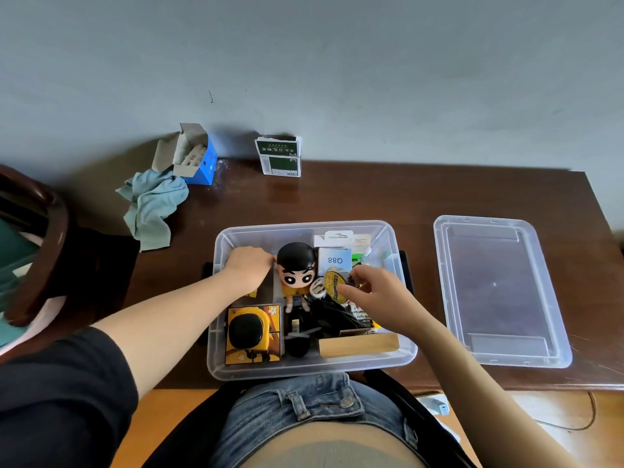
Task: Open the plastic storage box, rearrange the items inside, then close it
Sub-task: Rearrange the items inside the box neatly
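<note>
Rearranging underway: storage box (401, 352) open, lid (499, 292) right of it. Your right hand (374, 295) pinches a yellow round tin (332, 282) beside the figurine (297, 271); your left hand (250, 268) curls at its other side, hold unclear. Next, find that tin a free spot.

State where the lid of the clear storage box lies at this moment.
The lid lies flat on the brown table, to the right of the open storage box and apart from it, beyond the right hand.

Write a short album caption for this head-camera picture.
Both hands sort trinkets in an open clear storage box, its lid set aside.
</note>
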Demonstrator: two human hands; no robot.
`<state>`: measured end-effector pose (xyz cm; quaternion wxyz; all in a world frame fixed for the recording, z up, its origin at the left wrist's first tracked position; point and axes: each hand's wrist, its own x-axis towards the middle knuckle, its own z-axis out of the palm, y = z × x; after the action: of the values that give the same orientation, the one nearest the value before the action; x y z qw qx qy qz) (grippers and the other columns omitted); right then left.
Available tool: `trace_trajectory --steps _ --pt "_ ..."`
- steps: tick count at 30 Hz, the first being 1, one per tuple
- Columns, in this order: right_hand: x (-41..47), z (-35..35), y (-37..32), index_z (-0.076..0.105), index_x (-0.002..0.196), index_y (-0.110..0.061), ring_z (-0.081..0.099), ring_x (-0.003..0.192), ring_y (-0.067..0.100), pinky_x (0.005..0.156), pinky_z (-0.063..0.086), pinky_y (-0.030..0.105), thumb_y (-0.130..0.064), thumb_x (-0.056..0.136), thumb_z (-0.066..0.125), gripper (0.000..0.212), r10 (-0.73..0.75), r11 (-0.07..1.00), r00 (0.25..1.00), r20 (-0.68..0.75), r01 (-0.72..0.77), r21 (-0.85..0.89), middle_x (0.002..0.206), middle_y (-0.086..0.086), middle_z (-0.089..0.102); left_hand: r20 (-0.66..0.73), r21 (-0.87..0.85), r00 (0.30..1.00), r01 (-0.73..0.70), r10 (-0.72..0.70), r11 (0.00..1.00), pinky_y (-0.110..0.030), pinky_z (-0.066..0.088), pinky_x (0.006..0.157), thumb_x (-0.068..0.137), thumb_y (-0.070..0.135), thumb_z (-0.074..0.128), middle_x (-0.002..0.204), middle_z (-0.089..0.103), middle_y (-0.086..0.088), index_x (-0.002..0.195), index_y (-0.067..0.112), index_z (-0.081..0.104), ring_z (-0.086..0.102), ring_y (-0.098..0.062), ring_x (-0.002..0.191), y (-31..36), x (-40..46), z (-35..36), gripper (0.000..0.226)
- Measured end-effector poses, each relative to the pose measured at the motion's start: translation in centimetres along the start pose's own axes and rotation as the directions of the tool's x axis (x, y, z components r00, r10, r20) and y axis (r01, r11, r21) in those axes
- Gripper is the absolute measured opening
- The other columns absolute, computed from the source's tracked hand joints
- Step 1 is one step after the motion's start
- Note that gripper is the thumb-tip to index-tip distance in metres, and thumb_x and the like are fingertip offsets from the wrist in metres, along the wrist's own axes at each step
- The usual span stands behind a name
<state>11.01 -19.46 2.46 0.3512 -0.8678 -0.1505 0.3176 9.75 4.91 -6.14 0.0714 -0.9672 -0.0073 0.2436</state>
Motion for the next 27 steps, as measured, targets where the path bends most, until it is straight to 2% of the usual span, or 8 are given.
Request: trace_trajectory --steps 8,11,13,16,18,20,23,27 --pt "0.2 -0.2 -0.8 0.057 0.084 -0.005 0.059 0.076 0.025 0.071 0.050 0.039 -0.034 0.091 0.058 0.030 -0.011 1.000 1.000 0.013 0.011 0.006 0.079 0.009 0.061 0.061 0.093 0.996 -0.072 0.066 0.993 -0.029 0.051 0.086 0.097 0.004 0.040 0.114 0.064 -0.006 0.120 0.012 0.058 0.061 -0.024 0.105 -0.2 -0.6 -0.3 0.031" --pt "0.5 -0.1 -1.0 0.059 0.090 -0.004 0.063 0.082 0.029 0.079 0.051 0.044 -0.031 0.092 0.058 0.027 -0.012 0.999 1.000 0.013 0.012 0.039 0.086 0.014 0.065 0.075 -0.043 0.997 -0.032 0.035 0.999 -0.028 0.051 0.080 0.095 0.002 0.045 0.108 0.065 -0.007 0.117 0.010 0.060 0.063 -0.022 0.098 -0.5 -1.2 -1.4 0.028" --pt "0.8 0.0 -1.1 0.061 0.099 -0.007 0.066 0.081 0.024 0.078 0.055 0.039 -0.026 0.092 0.058 0.021 -0.002 0.994 1.000 0.017 0.000 0.105 0.088 0.011 0.068 0.072 -0.271 0.997 0.028 -0.009 0.962 -0.027 0.050 0.076 0.094 0.002 0.047 0.100 0.066 -0.005 0.107 0.011 0.065 0.063 -0.021 0.092 -1.0 -1.9 -2.4 0.024" --pt "1.2 0.2 -2.2 0.057 0.116 -0.012 0.068 0.068 0.012 0.069 0.057 0.025 -0.017 0.093 0.057 0.024 -0.017 0.965 0.999 0.036 0.007 0.261 0.082 0.005 0.072 0.055 -0.693 0.998 0.051 -0.017 0.719 -0.023 0.049 0.067 0.096 0.013 0.047 0.089 0.069 0.000 0.092 0.016 0.068 0.065 -0.015 0.077 -1.7 -3.8 -4.3 0.022" --pt "1.7 0.5 -3.2 0.054 0.119 -0.021 0.070 0.069 0.015 0.075 0.059 0.035 -0.016 0.093 0.057 0.027 -0.060 0.953 0.998 0.022 0.050 0.297 0.079 0.005 0.072 0.090 -0.935 0.995 0.070 0.040 0.347 -0.019 0.052 0.059 0.098 0.021 0.048 0.085 0.072 -0.003 0.096 0.014 0.069 0.066 -0.011 0.066 -1.8 -5.6 -5.6 0.022" --pt "2.4 0.9 -4.6 0.054 0.119 -0.024 0.070 0.071 0.021 0.077 0.057 0.048 -0.017 0.092 0.059 0.028 -0.095 0.934 0.995 0.019 0.083 0.346 0.081 0.007 0.072 0.110 -0.994 0.984 0.111 0.142 0.000 -0.020 0.055 0.059 0.097 0.029 0.049 0.086 0.074 -0.004 0.100 0.016 0.067 0.069 -0.015 0.069 -1.8 -7.3 -6.6 0.022" --pt "3.5 1.3 -6.5 0.057 0.115 -0.022 0.070 0.071 0.025 0.076 0.054 0.057 -0.020 0.091 0.061 0.025 -0.144 0.928 0.989 0.022 0.127 0.351 0.082 0.012 0.071 0.068 -0.987 0.993 0.081 0.100 -0.136 -0.019 0.055 0.062 0.090 0.028 0.059 0.083 0.074 -0.003 0.102 0.018 0.065 0.070 -0.013 0.071 -1.5 -8.5 -6.8 0.017" --pt "4.7 1.1 -8.2 0.056 0.117 -0.021 0.070 0.072 0.019 0.079 0.057 0.042 -0.018 0.083 0.070 0.036 -0.267 0.940 0.961 0.073 0.244 0.238 0.083 0.004 0.071 0.119 -0.957 0.990 0.095 -0.071 -0.274 -0.019 0.054 0.063 0.088 0.016 0.065 0.078 0.074 -0.003 0.103 0.008 0.067 0.070 -0.011 0.070 -1.9 -8.7 -6.0 0.017"
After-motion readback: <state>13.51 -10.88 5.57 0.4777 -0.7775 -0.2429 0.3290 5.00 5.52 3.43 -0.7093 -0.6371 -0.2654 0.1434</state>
